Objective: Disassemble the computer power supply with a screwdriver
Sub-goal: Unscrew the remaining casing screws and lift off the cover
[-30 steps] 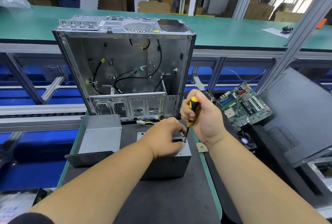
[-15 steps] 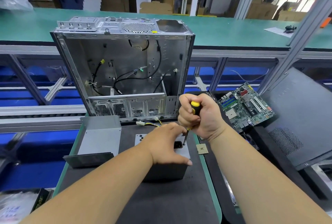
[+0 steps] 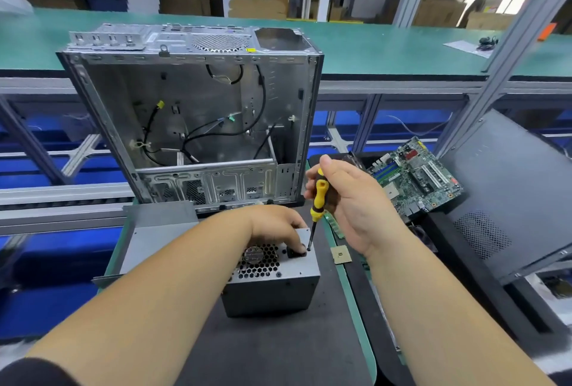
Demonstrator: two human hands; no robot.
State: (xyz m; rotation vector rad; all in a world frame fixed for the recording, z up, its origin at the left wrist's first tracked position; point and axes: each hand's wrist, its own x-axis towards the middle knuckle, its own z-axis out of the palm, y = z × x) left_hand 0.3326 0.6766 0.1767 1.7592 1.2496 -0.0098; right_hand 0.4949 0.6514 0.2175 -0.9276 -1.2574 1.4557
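Beyond both sets of fingers, an emptied computer case (image 3: 192,113) stands open-sided on the table (image 3: 278,348), clear of the work. Under the left hand (image 3: 272,227) sits the power supply (image 3: 272,280), fan grille up; its fingers (image 3: 298,249) curl down onto the top plate, likely steadying it. Right hand (image 3: 349,199) wraps the yellow-handled screwdriver (image 3: 317,203) near upright, tip just beside the left fingertips, presumably on a corner screw.

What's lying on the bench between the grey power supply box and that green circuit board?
In the head view, between the power supply and the motherboard: a small tan square chip and a green memory stick.
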